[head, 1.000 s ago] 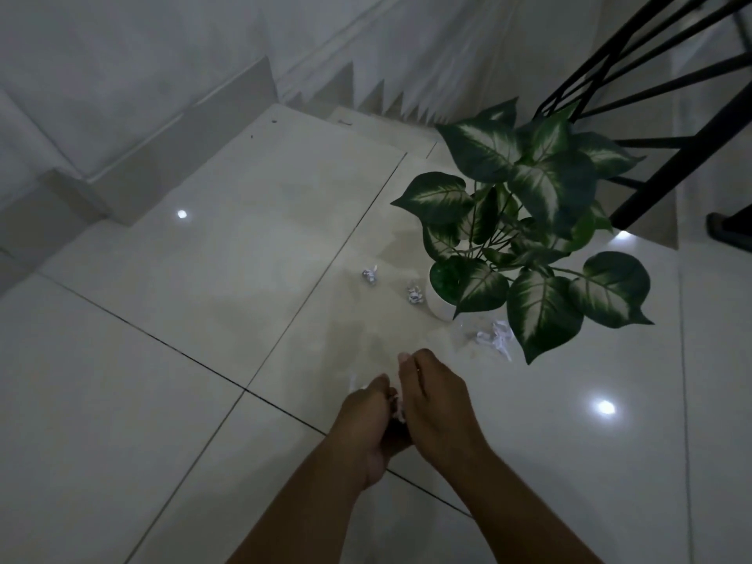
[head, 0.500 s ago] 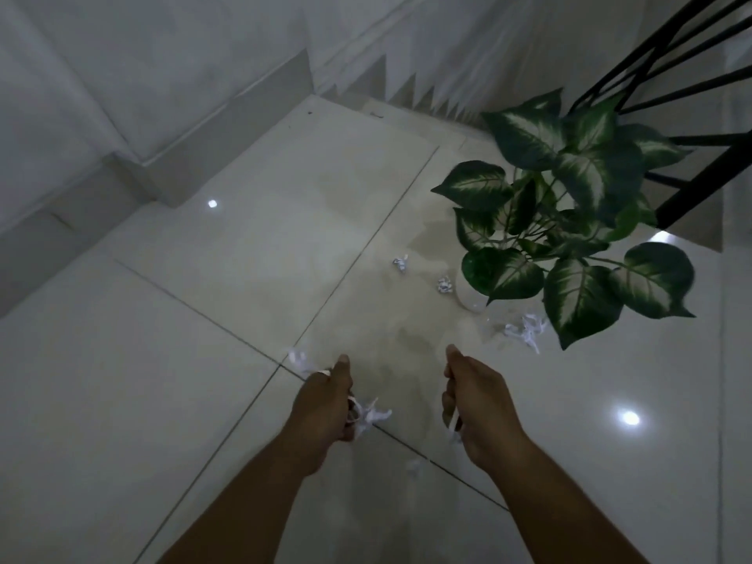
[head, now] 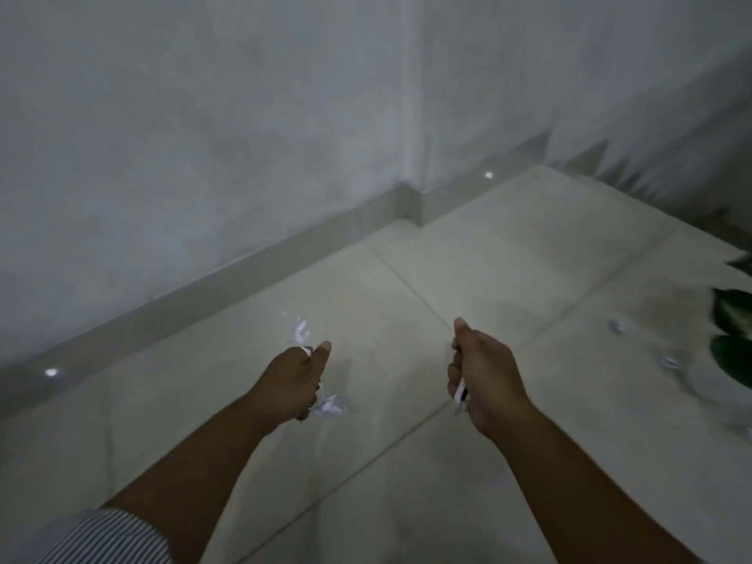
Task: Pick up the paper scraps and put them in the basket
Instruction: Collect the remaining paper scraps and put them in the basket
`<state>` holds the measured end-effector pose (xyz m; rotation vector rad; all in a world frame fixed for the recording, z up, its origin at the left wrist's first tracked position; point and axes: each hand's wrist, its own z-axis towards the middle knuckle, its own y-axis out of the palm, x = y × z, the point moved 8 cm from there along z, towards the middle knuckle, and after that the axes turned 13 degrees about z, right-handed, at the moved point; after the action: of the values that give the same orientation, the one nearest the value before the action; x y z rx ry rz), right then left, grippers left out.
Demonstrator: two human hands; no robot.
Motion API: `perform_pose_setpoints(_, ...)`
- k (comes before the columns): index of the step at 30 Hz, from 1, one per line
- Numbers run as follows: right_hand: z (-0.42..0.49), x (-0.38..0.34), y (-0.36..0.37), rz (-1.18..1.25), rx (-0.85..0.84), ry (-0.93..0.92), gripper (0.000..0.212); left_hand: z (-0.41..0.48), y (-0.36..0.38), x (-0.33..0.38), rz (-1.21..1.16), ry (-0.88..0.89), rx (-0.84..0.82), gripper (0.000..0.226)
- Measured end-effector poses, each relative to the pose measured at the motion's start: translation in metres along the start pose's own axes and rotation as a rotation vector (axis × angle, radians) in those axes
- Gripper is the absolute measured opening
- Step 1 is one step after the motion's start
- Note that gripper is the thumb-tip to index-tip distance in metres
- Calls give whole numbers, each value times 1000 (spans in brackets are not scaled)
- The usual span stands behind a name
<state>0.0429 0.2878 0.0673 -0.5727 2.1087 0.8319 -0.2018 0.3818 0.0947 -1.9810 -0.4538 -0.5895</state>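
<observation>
Fists hang apart above the glossy cream tiled floor [head: 508, 254]. The left hand [head: 291, 382] is curled tight on torn white paper scraps [head: 301, 333] that poke out above and below its fingers. The right hand [head: 484, 380] is clenched on a white paper strip [head: 460, 390]. Two more crumpled scraps [head: 618, 325] lie on the tiles near the green leafy plant [head: 732, 331] at the right edge.
</observation>
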Motion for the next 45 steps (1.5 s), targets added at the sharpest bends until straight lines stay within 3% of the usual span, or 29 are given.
perform_pose_setpoints(11, -118, 123, 311, -126, -458, 87, 41, -99, -240, -188, 524, -134, 308, 52)
perform_pose_setpoints(15, -173, 173, 388, -175, -605, 112, 41, -138, -310, -251, 549, -249, 424, 47)
perform_pose_setpoints(20, -231, 225, 444, -165, -728, 243, 37, -184, -379, -322, 224, -367, 685, 28)
perform_pose_setpoints(23, -257, 248, 460, -184, -738, 321, 34, -200, -405, -378, 56, -497, 812, 38)
perform_pose_setpoints(27, -270, 264, 471, -221, -711, 354, 31, -205, -412, -408, -317, -425, 867, 29)
perform_pose_setpoints(29, -275, 270, 478, -240, -714, 347, 30, -209, -411, -421, -378, -436, 900, 32)
perform_pose_setpoints(33, -287, 282, 494, -286, -746, 331, 28, -221, -397, -438, -66, -468, 816, 51)
perform_pose_setpoints(37, -293, 289, 513, -321, -776, 294, 29, -220, -372, -442, 289, -474, 694, 51)
perform_pose_setpoints(40, -301, 289, 538, -348, -816, 220, 32, -220, -365, -451, 430, -547, 609, 56)
perform_pose_setpoints(43, -315, 290, 564, -274, -822, 239, 32, -219, -364, -448, 508, -521, 637, 62)
perform_pose_setpoints(45, -322, 291, 582, -303, -822, 153, 37, -217, -364, -444, 561, -494, 656, 65)
